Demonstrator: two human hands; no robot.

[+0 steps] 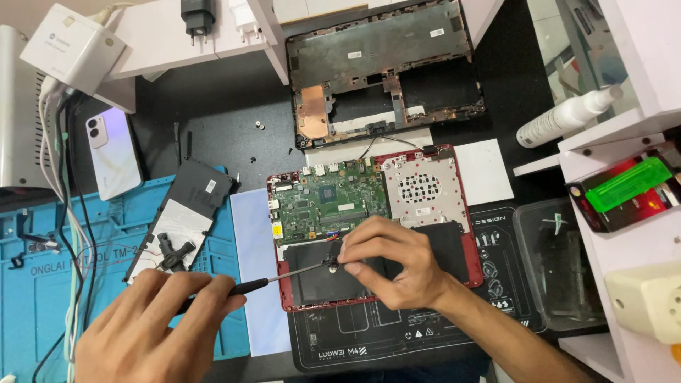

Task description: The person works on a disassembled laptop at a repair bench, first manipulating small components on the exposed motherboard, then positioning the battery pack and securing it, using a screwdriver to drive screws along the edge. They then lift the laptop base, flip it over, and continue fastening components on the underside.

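Your left hand (152,323) grips a screwdriver (273,278) | your right hand (386,259) pinches at its tip over the open red laptop (425,188) | blue mat (42,284) left on the surface

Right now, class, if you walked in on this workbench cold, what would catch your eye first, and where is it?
The opened red laptop at the centre stands out, its green circuit board bare. Over it the right hand pinches at the tip of a screwdriver, which the left hand grips at lower left. Behind lies a removed dark bottom cover, and a blue repair mat fills the left side.
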